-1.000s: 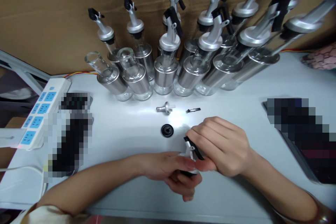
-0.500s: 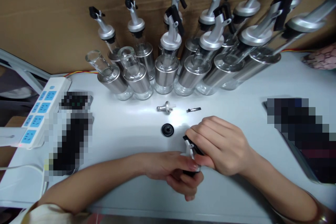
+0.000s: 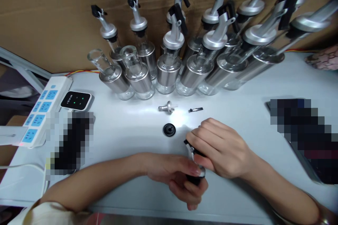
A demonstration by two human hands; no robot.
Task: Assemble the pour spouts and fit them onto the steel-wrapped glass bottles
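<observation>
The pourer spout [image 3: 190, 151] is above the counter [image 3: 126, 133]: the left hand [image 3: 171, 170] holds its collar [image 3: 202, 172] with closed fingers, the right hand [image 3: 224, 151] pinches the black lever [image 3: 198, 152]. It seems light, stiff, maybe slippery; the collar gives surer hold.

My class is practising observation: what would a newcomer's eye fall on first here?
First, the crowd of bottles along the back of the table, most topped with spouts. Next, the left hand and right hand, together on a silver-and-black pourer near the front. Beyond them lies a round black disc.
</observation>
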